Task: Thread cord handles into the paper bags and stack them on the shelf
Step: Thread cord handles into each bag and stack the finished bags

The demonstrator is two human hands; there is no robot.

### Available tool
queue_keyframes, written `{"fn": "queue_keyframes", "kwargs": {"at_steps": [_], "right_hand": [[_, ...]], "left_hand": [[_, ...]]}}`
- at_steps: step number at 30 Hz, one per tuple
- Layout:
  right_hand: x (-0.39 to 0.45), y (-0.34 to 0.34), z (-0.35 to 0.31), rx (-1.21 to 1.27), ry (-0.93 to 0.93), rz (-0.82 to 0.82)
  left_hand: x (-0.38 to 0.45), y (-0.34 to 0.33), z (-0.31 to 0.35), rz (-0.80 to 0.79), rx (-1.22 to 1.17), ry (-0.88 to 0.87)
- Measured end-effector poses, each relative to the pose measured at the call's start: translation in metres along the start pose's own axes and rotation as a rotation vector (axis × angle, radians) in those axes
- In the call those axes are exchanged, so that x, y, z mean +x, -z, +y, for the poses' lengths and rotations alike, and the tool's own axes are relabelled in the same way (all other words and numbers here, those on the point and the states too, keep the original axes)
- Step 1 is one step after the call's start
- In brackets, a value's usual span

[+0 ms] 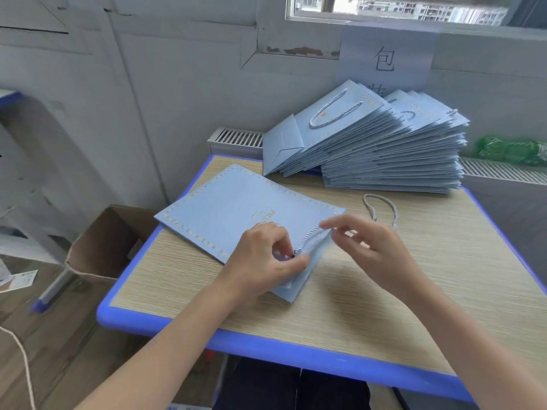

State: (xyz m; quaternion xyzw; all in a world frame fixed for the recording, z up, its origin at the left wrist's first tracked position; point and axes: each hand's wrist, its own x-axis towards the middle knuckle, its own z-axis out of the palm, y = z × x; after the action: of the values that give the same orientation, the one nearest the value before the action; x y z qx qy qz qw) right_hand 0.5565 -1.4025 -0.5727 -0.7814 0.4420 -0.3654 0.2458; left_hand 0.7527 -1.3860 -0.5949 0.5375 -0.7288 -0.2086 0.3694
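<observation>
Far left, an open cardboard box (97, 244) is seen on the floor beside the table (355, 291), whose wood-grain top is framed by a blue rim. Moving in, a flat light-blue paper bag (225, 208) is laid across the near-left part of the tabletop, its border marked by a row of pale dots, gold lettering at its middle. Its near end is pressed down by the left hand (263, 255), and there the dark tip of a cord handle (307, 236) is pinched between curled thumb and fingers, right at the bag's edge. The twisted cord is stretched from that pinch up to the right hand (373, 247), where it meets the fingertips; the fingers there are spread and only loosely bent, and whether the cord is actually gripped cannot be told. Just beyond that hand, a second loose cord (381, 208) is left looped on the bare table. At the back right, a tall stack of finished bags (393, 155) is piled, its upper bags slanting, with a handle lying looped on the topmost. Farther right, something green (512, 150) is glimpsed on the sill.
</observation>
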Motion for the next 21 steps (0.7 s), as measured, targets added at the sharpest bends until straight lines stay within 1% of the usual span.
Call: {"fn": "queue_keyframes", "kwargs": {"at_steps": [1, 2, 6, 8, 10, 13, 17, 21], "right_hand": [[-0.001, 0.003, -0.001, 0.012, -0.041, 0.03], [-0.003, 0.004, -0.002, 0.005, -0.067, 0.022], [-0.007, -0.015, -0.011, -0.067, -0.084, -0.127], [-0.004, -0.028, -0.014, -0.128, -0.091, -0.165], [0.001, -0.038, -0.016, -0.137, -0.118, -0.164], [0.003, -0.043, -0.016, -0.086, -0.148, -0.159], [0.005, -0.017, -0.005, -0.084, -0.158, -0.241], [0.015, 0.017, 0.016, -0.123, -0.213, -0.242]], "left_hand": [[0.0, 0.001, -0.001, 0.013, -0.022, -0.002], [0.0, 0.002, -0.002, 0.027, -0.054, 0.001], [0.003, 0.003, -0.007, 0.056, -0.087, -0.007], [0.004, 0.002, -0.008, 0.049, -0.097, -0.012], [0.004, 0.002, -0.009, 0.055, -0.089, -0.005], [0.002, 0.004, -0.011, 0.062, -0.061, 0.025], [0.002, 0.007, -0.015, -0.012, 0.06, 0.004], [0.006, 0.008, -0.017, -0.08, 0.203, 0.066]]}}
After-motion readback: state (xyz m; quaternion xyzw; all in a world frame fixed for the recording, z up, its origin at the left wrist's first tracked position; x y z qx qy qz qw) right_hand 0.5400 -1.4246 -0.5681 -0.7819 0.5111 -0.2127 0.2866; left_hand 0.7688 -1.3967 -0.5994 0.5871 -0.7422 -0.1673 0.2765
